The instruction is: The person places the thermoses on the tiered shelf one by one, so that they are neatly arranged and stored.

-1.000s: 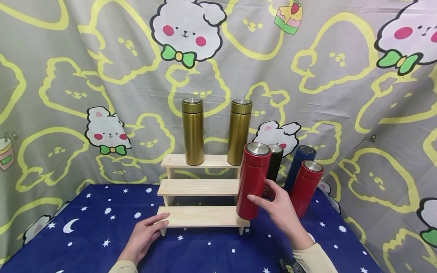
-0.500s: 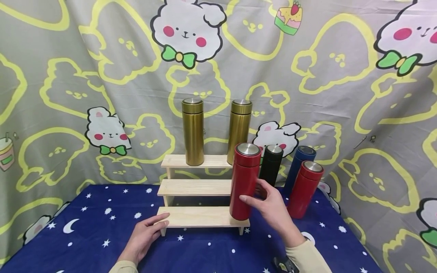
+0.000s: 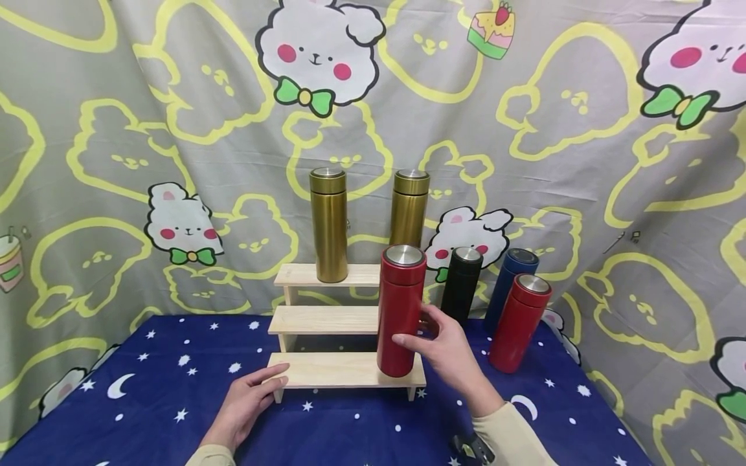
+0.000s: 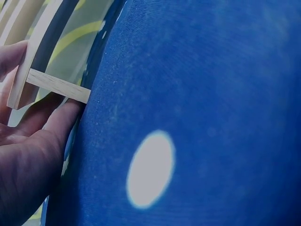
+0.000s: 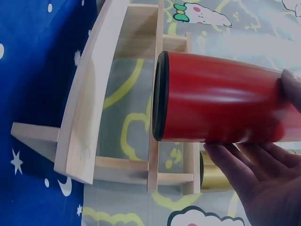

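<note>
My right hand (image 3: 415,327) grips a red flask (image 3: 399,304) with a steel lid, upright over the right end of the lowest step of a wooden three-step shelf (image 3: 338,370). In the right wrist view my fingers (image 5: 244,172) curl round the red flask (image 5: 221,96), its black base toward the shelf (image 5: 87,113); I cannot tell whether it touches. My left hand (image 3: 271,382) rests with straight fingers on the lowest step's left end. The left wrist view shows that hand (image 4: 28,155) beside a shelf leg (image 4: 56,84).
Two gold flasks (image 3: 329,226) (image 3: 409,204) stand on the top step. Right of the shelf, on the blue starry cloth (image 3: 175,388), stand a black flask (image 3: 462,285), a blue flask (image 3: 515,275) and a second red flask (image 3: 520,323). A patterned curtain hangs behind.
My right hand has carried the red flask leftward from beside the shelf to above the lowest step's right end. The left hand has stayed still.
</note>
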Demonstrator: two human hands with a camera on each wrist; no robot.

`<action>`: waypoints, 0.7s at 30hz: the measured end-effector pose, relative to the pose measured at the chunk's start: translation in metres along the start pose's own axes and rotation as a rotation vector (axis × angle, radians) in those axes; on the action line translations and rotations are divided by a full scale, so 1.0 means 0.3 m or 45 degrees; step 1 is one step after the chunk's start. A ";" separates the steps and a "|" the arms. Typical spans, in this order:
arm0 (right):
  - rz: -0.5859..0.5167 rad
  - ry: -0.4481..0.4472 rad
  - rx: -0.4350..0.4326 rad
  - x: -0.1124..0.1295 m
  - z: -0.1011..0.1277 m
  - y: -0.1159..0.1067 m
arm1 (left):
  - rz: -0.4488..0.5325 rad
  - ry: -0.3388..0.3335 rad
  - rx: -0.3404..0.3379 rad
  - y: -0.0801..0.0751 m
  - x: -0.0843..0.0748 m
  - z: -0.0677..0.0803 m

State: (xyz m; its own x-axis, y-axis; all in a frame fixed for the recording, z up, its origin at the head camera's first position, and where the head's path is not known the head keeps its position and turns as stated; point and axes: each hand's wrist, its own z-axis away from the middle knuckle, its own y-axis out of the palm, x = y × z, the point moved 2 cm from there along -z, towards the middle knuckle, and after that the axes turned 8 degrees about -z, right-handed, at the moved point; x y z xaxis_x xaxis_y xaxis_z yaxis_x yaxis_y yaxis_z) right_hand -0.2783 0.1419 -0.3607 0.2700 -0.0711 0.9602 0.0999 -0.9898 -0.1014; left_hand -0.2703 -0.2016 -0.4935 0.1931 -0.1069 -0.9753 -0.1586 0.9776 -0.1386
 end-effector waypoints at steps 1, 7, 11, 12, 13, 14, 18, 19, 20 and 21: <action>-0.001 0.002 0.001 -0.001 -0.001 0.004 | 0.000 -0.002 -0.001 0.000 0.001 0.001; 0.003 0.022 0.025 -0.004 -0.005 0.018 | -0.002 -0.015 -0.008 0.001 0.007 0.005; 0.001 0.008 0.037 -0.008 -0.016 0.027 | -0.004 -0.010 -0.006 0.002 0.003 0.003; -0.003 0.004 0.038 -0.008 -0.020 0.030 | -0.001 -0.009 -0.006 0.002 0.000 0.003; -0.006 0.002 0.038 -0.010 -0.023 0.035 | 0.002 -0.008 -0.009 0.002 -0.002 0.003; -0.009 0.001 0.038 -0.011 -0.026 0.040 | 0.002 -0.002 -0.006 0.002 -0.004 0.003; -0.026 0.002 0.044 -0.020 -0.038 0.063 | 0.012 -0.001 -0.003 0.001 -0.008 0.005; -0.029 0.005 0.047 -0.022 -0.039 0.069 | 0.012 -0.001 0.000 0.001 -0.007 0.005; -0.033 0.004 0.052 -0.025 -0.041 0.076 | 0.014 -0.001 0.002 0.001 -0.006 0.005; -0.035 0.006 0.055 -0.027 -0.042 0.082 | 0.018 -0.008 -0.003 0.000 -0.005 0.006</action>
State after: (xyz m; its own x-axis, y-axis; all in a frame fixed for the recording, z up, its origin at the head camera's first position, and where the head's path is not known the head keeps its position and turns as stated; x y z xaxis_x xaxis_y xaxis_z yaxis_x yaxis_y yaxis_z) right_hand -0.2900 0.1165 -0.3676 0.2621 -0.0444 0.9640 0.1486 -0.9852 -0.0858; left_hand -0.2688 -0.2011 -0.4918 0.1969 -0.0916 -0.9761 -0.1633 0.9787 -0.1248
